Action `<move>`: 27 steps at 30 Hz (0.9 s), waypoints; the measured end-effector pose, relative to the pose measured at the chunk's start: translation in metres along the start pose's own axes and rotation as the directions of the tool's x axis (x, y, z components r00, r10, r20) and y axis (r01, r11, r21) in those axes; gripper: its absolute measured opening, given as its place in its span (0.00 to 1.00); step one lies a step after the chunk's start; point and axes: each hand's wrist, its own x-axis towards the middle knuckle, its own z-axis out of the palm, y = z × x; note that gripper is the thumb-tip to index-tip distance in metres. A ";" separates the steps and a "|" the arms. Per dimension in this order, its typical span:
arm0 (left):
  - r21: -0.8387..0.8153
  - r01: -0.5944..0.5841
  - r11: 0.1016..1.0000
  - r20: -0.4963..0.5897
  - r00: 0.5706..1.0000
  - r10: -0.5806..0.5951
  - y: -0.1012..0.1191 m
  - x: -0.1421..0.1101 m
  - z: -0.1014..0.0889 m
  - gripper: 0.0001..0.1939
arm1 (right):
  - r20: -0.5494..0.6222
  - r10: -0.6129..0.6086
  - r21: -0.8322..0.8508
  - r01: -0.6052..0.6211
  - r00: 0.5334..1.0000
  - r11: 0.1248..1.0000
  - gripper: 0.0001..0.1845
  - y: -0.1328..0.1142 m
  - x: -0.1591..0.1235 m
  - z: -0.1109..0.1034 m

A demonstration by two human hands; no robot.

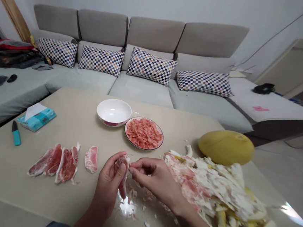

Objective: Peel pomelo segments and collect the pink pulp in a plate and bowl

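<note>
Pink pomelo segment point(123, 173) sits between the two hands, below and left of the plate of picked pulp point(144, 133), its long axis running roughly top to bottom with a slight tilt. Left hand point(108, 182) is the nearer, curled around the segment with the thumb pressed on its face. Right hand point(153, 179) comes in from the right side, fingertips point(132, 170) pinched on the segment's upper edge; exactly what they grip is too small to tell. Peel heap point(207, 182) lies right of the plate, whole pomelo point(226, 147) beyond it. White bowl point(113, 111) is just behind the plate, other segments point(53, 164) left of it.
</note>
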 end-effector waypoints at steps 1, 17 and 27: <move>0.014 -0.009 1.000 0.000 1.000 0.009 0.000 0.000 0.000 0.25 | 0.006 0.002 0.004 -0.002 1.000 1.000 0.13 0.000 0.000 0.000; 0.180 -0.092 0.979 0.021 0.996 0.089 -0.003 -0.002 -0.003 0.21 | -0.046 -0.023 -0.015 0.022 0.999 1.000 0.06 0.002 0.002 0.004; 0.021 -0.013 1.000 -0.034 0.999 0.014 0.000 -0.002 0.000 0.24 | 0.065 0.028 0.037 -0.030 0.997 0.999 0.13 -0.002 0.005 -0.003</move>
